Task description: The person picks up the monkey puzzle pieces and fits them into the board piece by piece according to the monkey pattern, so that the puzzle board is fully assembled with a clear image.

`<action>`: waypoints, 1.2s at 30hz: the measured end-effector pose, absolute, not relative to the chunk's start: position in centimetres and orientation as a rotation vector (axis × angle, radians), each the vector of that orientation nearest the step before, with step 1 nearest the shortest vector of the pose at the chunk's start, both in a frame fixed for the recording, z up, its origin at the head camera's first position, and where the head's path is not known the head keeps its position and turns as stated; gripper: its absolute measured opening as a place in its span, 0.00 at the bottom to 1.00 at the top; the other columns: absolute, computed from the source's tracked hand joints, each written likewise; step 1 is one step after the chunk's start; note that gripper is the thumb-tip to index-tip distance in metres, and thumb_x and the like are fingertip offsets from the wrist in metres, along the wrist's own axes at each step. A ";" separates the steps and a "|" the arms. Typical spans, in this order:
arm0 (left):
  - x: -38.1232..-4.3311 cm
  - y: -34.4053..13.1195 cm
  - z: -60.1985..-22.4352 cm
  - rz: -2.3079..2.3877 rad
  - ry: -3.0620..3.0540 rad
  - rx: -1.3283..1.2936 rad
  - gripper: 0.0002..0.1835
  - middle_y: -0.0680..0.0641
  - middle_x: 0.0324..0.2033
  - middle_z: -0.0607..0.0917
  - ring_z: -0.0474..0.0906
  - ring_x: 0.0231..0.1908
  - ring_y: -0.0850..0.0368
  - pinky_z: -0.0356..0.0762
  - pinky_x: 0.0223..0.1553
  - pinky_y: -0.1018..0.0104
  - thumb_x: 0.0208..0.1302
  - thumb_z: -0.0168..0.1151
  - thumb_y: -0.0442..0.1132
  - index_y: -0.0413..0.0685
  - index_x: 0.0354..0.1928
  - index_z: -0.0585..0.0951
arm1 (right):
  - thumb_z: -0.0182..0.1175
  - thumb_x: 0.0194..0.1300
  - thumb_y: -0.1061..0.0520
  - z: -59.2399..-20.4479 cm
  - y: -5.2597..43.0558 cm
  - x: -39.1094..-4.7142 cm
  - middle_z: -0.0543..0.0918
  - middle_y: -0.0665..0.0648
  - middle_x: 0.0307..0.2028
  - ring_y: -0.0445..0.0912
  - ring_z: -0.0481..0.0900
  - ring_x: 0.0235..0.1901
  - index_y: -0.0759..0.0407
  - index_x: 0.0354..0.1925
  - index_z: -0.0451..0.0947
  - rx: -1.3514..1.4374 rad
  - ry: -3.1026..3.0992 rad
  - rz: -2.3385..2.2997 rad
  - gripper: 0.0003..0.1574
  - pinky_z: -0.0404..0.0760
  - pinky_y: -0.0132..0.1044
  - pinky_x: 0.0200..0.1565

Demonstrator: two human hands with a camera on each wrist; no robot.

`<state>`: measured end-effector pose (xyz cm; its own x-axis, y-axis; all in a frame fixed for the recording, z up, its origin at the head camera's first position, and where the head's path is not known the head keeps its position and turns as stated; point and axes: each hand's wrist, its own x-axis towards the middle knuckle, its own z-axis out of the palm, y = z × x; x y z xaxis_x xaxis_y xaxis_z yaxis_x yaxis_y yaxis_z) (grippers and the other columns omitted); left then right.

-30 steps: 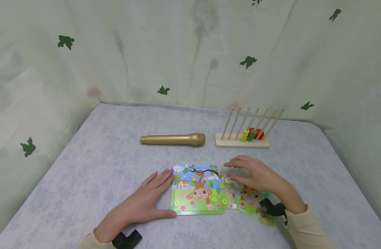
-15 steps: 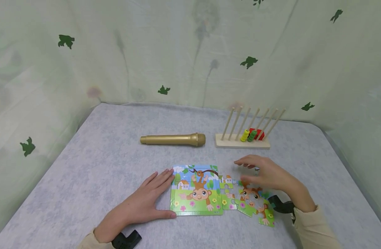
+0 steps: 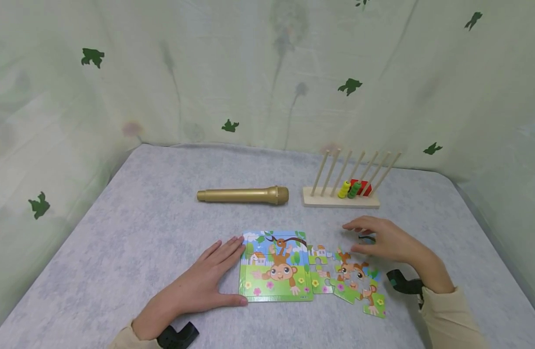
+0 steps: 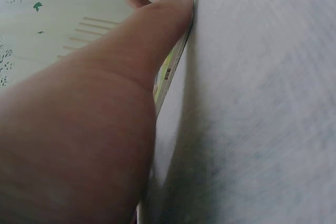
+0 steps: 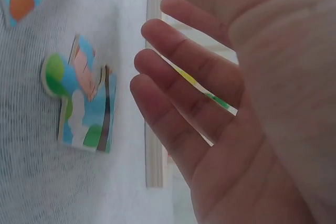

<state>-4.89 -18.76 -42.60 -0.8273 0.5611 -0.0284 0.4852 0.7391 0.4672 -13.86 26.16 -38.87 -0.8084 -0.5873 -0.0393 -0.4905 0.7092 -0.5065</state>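
My left hand [image 3: 206, 283] rests on the table at the left side of a square monkey picture puzzle board [image 3: 273, 278]. Its fingertips and thumb touch the board's left edge. To the board's right lie several loose and partly joined puzzle pieces [image 3: 348, 291] of a like monkey picture. My right hand [image 3: 387, 242] is held over the far end of these pieces, fingers relaxed and holding nothing. In the right wrist view, a sky-blue puzzle piece [image 5: 86, 114] with a brown branch lies on the cloth near the fingertips, apart from them.
A gold toy microphone [image 3: 243, 196] lies behind the board. Back right stands a wooden peg rack [image 3: 319, 201] with yellow beads [image 3: 343, 189], green beads [image 3: 354, 190] and red pieces [image 3: 365, 188]. A leaf-printed curtain [image 3: 180, 72] hangs beyond the table's far edge.
My right hand has moved to the right, away from the board, uncovering more puzzle pieces, including the dark-branch one beneath it. My left hand and the board have stayed put.
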 end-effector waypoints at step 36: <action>-5.0 -18.8 -42.5 0.698 2.754 0.830 0.63 0.51 0.82 0.51 0.46 0.82 0.53 0.26 0.79 0.72 0.54 0.65 0.77 0.46 0.81 0.57 | 0.75 0.63 0.52 -38.9 29.3 -14.1 0.82 0.56 0.56 0.49 0.82 0.50 0.58 0.62 0.80 -0.696 2.648 -0.721 0.32 0.85 0.42 0.52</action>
